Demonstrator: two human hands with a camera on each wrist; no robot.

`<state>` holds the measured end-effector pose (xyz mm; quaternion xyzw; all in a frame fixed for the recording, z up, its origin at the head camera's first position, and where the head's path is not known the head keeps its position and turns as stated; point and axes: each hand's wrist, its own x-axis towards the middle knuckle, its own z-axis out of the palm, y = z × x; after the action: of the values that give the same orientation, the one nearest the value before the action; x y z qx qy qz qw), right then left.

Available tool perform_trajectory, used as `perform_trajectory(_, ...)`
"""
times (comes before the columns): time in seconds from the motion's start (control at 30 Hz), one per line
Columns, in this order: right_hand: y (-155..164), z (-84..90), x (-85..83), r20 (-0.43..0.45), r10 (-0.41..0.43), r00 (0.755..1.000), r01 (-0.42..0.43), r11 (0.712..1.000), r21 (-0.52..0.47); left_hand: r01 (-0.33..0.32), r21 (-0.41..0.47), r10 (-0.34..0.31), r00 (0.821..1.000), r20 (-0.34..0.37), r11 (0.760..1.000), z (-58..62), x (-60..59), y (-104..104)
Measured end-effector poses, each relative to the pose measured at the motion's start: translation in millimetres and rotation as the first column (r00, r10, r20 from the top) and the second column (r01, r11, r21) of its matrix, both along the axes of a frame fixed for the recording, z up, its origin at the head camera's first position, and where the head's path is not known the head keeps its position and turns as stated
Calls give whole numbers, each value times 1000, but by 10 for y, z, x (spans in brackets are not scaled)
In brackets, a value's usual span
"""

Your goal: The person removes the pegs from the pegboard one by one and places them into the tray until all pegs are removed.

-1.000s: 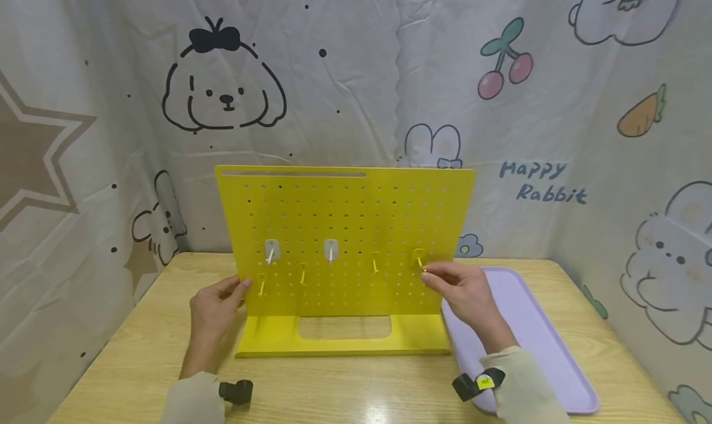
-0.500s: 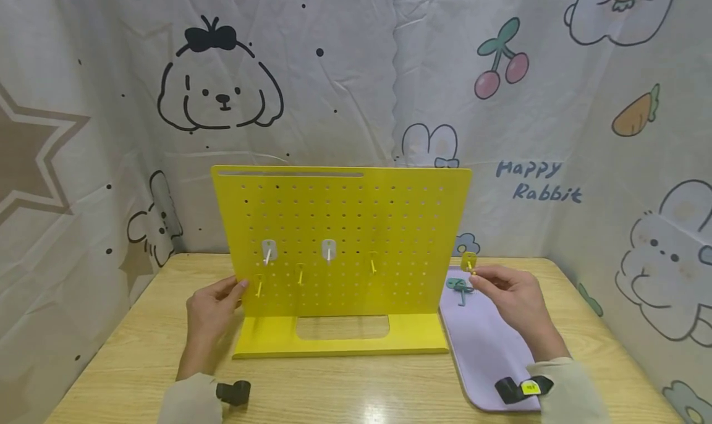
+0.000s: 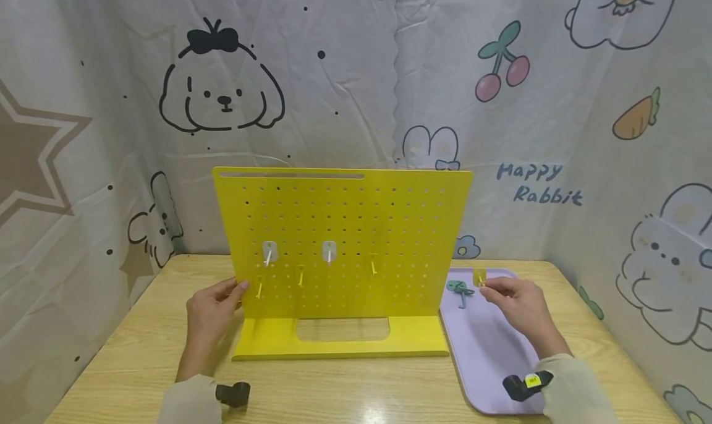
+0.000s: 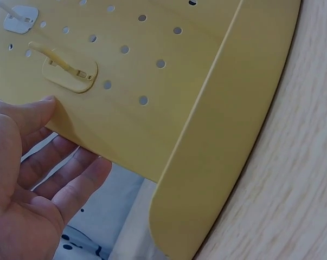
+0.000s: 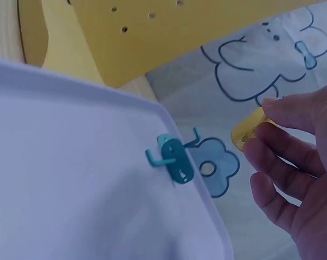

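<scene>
The right hand pinches a small yellow hook between thumb and fingertips, holding it above the far end of the purple tray. Just left of that hook, a teal hook lies on the tray close to its far left corner; in the right wrist view it sits right at the tray's rim. The tray lies along the right side of the wooden table, just beside the yellow pegboard.

The left hand is loosely spread, its thumb pressed against the front of the pegboard at the lower left edge and its fingers reaching behind the panel. The pegboard stands upright on its own flat base near the middle of the table, tilted slightly back. Near the thumb a yellow peg is fixed in the board; two more yellow pegs sit further right, and two white hooks hang in the row above. A patterned cloth with cartoon animals hangs behind and around the table.
</scene>
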<state>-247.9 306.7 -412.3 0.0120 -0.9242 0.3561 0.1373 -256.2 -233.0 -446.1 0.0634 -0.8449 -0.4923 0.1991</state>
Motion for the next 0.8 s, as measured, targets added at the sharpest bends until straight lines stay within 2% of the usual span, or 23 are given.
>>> perform_trajectory(0.13, 46, -111, -89, 46, -7, 999, 7, 1000, 2, 1, -4, -1, 1000, -6, 1000, -1, -1, -10)
perform_trajectory(0.47, 142, -274, -248, 145, -13, 989, -1, 995, 99, 1, -36, -1, 1000, -3, 999, -9, 8, -30)
perform_trajectory(0.67, 149, -322, -304, 121, 51, 991, -74, 979, 191, -2, -55, 1, 1000, -19, 998, -6, 18, -40)
perform_trajectory(0.8, 142, -358, -331, 103, 67, 992, -89, 969, 229, -2, -56, 1, 1000, -26, 998, -17, 6, -34)
